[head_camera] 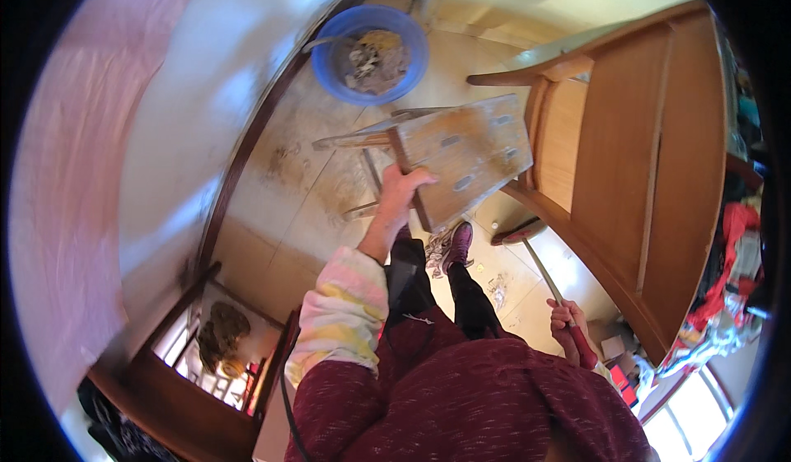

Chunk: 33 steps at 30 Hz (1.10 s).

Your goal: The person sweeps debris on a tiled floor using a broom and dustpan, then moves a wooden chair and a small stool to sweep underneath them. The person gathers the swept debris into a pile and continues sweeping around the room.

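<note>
My left hand (400, 189) grips the near edge of a worn wooden stool (469, 150), thumb on top of its slotted seat. The stool is tilted, with its legs pointing to the left. At the lower right my right hand (567, 326) is closed round the red-ended handle of a broom (544, 267). The broom's head lies low by the floor, just right of my shoe. Scattered scraps and dirt (437, 249) lie on the tiles around my feet.
A blue plastic basin (420, 60) with rubbish in it stands near the wall. A large wooden bench or chair (618, 172) fills the right side. Dark smudges (287, 162) mark the tiles left of the stool. Another wooden piece of furniture (179, 400) is at the lower left.
</note>
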### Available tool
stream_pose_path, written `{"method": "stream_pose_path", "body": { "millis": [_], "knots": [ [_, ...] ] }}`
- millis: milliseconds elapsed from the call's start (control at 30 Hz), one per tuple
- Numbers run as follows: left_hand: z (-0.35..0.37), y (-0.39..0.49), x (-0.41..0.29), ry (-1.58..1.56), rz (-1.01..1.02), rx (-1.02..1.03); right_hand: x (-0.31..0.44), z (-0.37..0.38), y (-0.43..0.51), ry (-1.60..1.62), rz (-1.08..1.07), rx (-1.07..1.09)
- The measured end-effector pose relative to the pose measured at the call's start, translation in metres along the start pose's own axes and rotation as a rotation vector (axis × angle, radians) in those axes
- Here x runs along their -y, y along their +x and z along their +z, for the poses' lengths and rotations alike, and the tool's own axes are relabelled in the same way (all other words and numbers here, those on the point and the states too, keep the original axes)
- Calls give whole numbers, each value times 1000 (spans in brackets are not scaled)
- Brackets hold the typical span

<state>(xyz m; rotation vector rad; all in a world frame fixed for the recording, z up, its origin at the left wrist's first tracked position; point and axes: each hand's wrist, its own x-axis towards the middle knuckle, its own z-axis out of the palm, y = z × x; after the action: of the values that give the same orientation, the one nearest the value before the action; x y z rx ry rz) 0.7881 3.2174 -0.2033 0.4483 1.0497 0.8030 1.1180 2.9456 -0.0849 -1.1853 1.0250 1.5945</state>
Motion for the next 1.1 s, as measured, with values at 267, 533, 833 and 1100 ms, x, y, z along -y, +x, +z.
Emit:
{"method": "stream_pose_path", "body": {
  "millis": [267, 533, 833, 1100],
  "knots": [
    [-5, -47, 4, -65, -92, -88, 9, 5, -1, -8, 90, -2],
    [-15, -92, -19, 0, 51, -169, 14, 16, 0, -66, 119, -48],
    [-45, -141, -39, 315, 64, -333, 23, 17, 4, -101, 159, -72],
    [-115, -172, -30, 538, -12, -489, 20, 22, 12, -128, 162, -42]
  ]
}}
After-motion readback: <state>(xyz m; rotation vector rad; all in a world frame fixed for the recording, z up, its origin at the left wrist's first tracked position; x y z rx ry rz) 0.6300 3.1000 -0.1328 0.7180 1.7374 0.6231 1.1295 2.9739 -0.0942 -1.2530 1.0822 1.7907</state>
